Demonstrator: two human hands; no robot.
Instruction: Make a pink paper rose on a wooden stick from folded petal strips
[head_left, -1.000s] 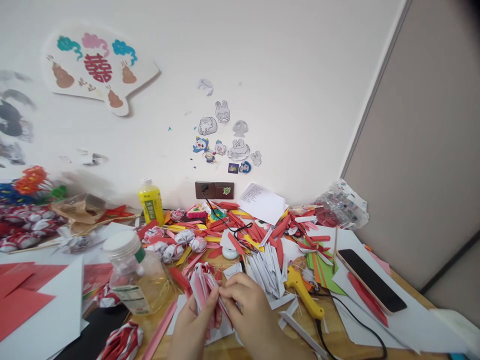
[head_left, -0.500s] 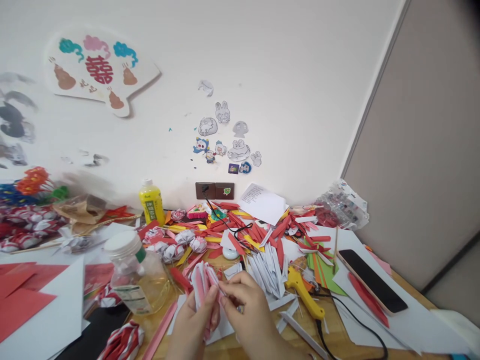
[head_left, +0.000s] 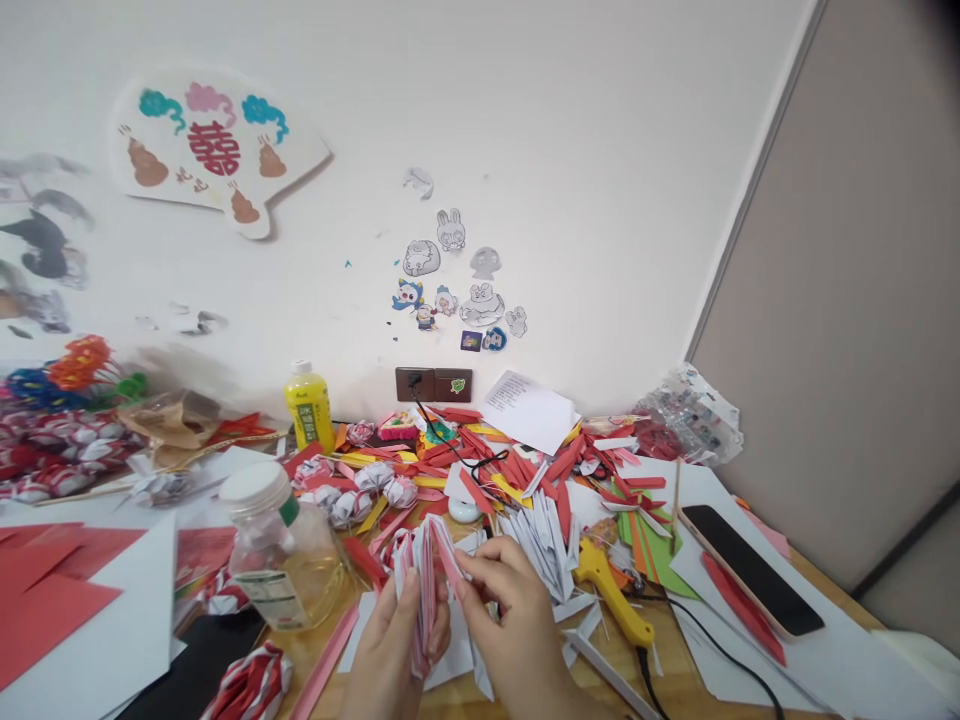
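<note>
Holding a pink-and-white bundle of pleated paper [head_left: 427,560] between left hand [head_left: 394,640] and right hand [head_left: 510,615], lower centre of the frame, above a wooden worktop [head_left: 679,675].
Gripped between thumb and fingers on the left; pinched at the outer flap by the fingertips on the right. Positioned left of centre: squat, clear, white-lidded jar [head_left: 281,575]. Positioned right of centre: white folded-paper strips [head_left: 540,550], then a yellow, black-corded glue gun [head_left: 615,600].

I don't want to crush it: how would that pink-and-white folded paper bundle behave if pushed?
The bundle is probably light, its paper layers looking thin. Its upper folds spread apart, so they'd likely bend. Where the left hand presses it together, it may be stiffer.
</note>
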